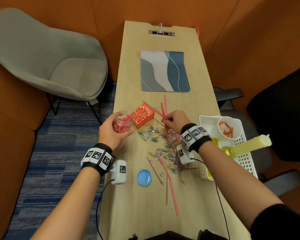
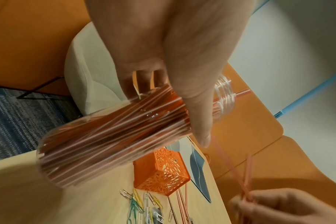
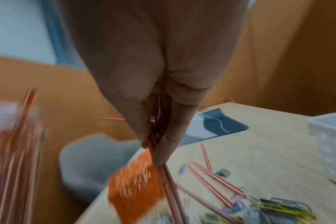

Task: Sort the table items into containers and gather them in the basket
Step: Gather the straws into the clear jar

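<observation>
My left hand (image 1: 111, 131) grips a clear plastic jar (image 1: 122, 122) packed with red striped straws (image 2: 113, 136), tilted above the table's left edge. My right hand (image 1: 174, 121) pinches a small bunch of red striped straws (image 1: 163, 111) just right of an orange cut-out box (image 1: 143, 116). In the right wrist view those straws (image 3: 153, 136) run between my thumb and fingers. More straws (image 1: 170, 179) and coloured paper clips (image 1: 152, 135) lie scattered on the table. A white perforated basket (image 1: 244, 153) stands at the right edge.
A blue lid (image 1: 144, 177) lies near the front of the wooden table (image 1: 145, 213). A grey and blue mat (image 1: 164, 71) lies further back. The basket holds a white cup of packets (image 1: 228, 128) and a pale candle (image 1: 249, 144). A grey chair (image 1: 59, 58) stands left.
</observation>
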